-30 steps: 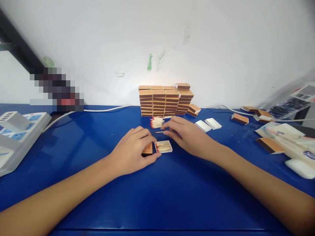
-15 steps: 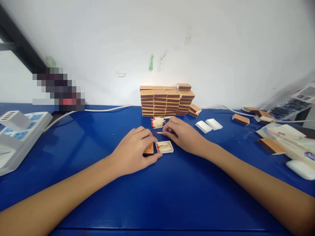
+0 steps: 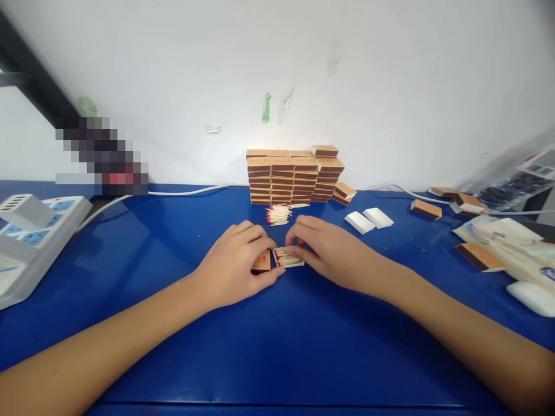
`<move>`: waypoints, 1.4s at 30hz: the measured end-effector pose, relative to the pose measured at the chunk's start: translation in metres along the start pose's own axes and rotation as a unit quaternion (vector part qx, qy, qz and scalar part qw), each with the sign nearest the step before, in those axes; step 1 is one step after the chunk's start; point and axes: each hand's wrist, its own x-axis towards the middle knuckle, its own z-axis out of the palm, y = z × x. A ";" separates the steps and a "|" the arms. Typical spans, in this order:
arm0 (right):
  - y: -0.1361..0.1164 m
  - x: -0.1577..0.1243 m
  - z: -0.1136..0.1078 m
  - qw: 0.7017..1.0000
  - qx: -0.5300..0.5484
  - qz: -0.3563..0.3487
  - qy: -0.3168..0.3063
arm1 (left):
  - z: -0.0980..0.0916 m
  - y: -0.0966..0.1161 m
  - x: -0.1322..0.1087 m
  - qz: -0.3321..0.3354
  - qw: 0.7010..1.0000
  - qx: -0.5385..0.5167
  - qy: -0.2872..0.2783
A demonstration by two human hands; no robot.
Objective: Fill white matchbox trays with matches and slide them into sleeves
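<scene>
My left hand [image 3: 234,263] curls round a tan matchbox cover [image 3: 262,262] lying on the blue table, its thumb and fingertips reaching the end of the small white tray [image 3: 295,266] at the cover's right. Matches [image 3: 284,259] with red heads lie in that tray. Over the tray is my right hand [image 3: 327,248], thumb and fingers pinched together at the matches; the match between them is mostly hidden. Just behind, a loose pile of matches [image 3: 278,215] rests on the table.
Stacked matchboxes [image 3: 281,179] stand against the wall. Two white trays [image 3: 359,222] lie right of the pile. More matchboxes [image 3: 427,209] and a plastic packet [image 3: 515,248] are at the right. A power strip [image 3: 65,231] sits at the left, its white cable [image 3: 186,192] running along the wall.
My right hand has moved from beside the match pile down toward me, bringing a match over the tray. My left hand keeps its place on the matchbox.
</scene>
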 end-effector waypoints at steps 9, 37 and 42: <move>0.034 0.014 0.019 0.998 -0.026 -0.009 0.050 | -0.001 0.000 0.000 0.001 1.000 0.000 0.002; -0.006 -0.003 0.001 0.998 -0.058 -0.027 0.022 | 0.000 0.001 0.001 -0.013 1.000 0.000 -0.001; 0.001 -0.001 -0.002 0.999 0.001 -0.018 0.042 | 0.000 0.000 0.000 -0.012 1.000 0.000 -0.001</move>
